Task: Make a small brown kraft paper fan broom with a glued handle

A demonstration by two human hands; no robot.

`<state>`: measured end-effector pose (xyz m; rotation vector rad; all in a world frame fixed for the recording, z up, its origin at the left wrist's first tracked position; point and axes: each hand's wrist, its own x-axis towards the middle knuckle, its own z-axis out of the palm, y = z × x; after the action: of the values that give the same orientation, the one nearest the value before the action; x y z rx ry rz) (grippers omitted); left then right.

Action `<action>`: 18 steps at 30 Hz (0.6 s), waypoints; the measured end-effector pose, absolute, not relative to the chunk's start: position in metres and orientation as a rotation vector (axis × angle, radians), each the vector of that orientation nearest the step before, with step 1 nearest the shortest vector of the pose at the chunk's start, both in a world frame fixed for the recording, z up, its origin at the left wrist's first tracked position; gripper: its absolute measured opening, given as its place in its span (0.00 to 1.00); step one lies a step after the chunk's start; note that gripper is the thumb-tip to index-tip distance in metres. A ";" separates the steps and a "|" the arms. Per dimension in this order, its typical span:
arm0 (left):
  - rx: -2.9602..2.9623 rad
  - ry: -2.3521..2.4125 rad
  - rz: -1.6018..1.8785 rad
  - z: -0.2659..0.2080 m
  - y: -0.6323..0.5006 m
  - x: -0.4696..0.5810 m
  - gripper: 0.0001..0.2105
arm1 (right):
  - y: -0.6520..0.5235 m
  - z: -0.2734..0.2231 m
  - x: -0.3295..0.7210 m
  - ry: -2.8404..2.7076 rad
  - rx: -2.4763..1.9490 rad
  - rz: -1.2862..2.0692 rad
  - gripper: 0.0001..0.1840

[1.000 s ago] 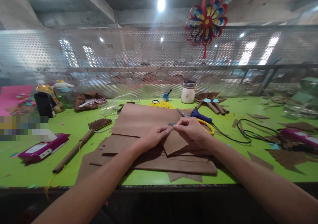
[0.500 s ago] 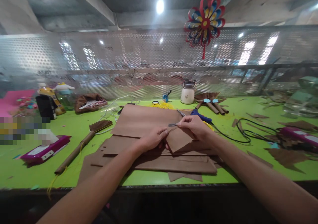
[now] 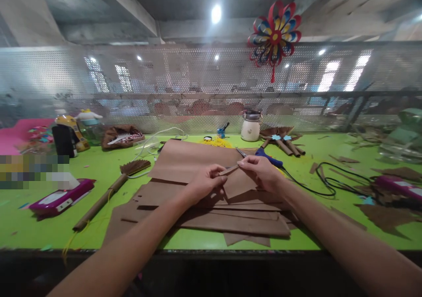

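Note:
A small piece of brown kraft paper (image 3: 240, 186) is held between my two hands, with a narrow strip folded along its top edge. My left hand (image 3: 211, 182) pinches the left end of that strip between thumb and fingers. At the other end, my right hand (image 3: 262, 170) grips the edge with its thumb and index finger. Beneath both hands lies a stack of larger brown paper sheets (image 3: 198, 220), several of them folded. Just beyond my right hand rests a blue tool (image 3: 268, 157) with a black cord beside it.
A brown paper roll with a fringed end (image 3: 114, 189) and a purple power strip (image 3: 62, 198) lie left. At the back stand a white jar (image 3: 250, 128) and a small blue pot (image 3: 220, 133). Black cable (image 3: 325, 185) and paper scraps (image 3: 385, 218) lie right.
My left hand has shifted up to the paper's top edge and now pinches it. That edge shows as a folded strip between both hands. The view has tilted slightly.

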<state>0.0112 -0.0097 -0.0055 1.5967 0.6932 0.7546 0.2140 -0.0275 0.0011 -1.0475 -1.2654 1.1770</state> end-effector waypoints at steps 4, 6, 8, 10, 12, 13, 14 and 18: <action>1.565 0.677 0.886 -0.007 -0.009 0.012 0.19 | -0.025 -0.005 0.212 -1.296 -0.996 1.188 0.17; 1.605 0.709 0.920 -0.006 -0.010 0.013 0.18 | -0.027 -0.006 0.209 -1.328 -1.014 1.211 0.17; 1.654 0.773 0.930 -0.005 -0.010 0.013 0.18 | -0.030 -0.006 0.206 -1.358 -1.014 1.218 0.16; 1.666 0.824 0.944 -0.004 -0.011 0.014 0.18 | -0.033 -0.006 0.202 -1.385 -0.979 1.213 0.16; 1.657 0.825 0.973 -0.004 -0.011 0.014 0.17 | -0.035 -0.005 0.200 -1.397 -0.948 1.236 0.16; 1.654 0.810 0.986 -0.003 -0.011 0.014 0.16 | -0.036 -0.005 0.199 -1.398 -0.942 1.255 0.16; 1.647 0.789 0.995 -0.003 -0.012 0.014 0.15 | -0.037 -0.005 0.199 -1.396 -0.943 1.268 0.16; 1.580 0.722 0.952 0.001 -0.014 0.012 0.13 | -0.038 0.000 0.201 -1.460 -0.960 1.182 0.17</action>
<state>0.0124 -0.0138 0.0008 1.5797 0.7222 0.9522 0.2008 -0.0376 -0.0002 -0.9602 -1.4597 1.1824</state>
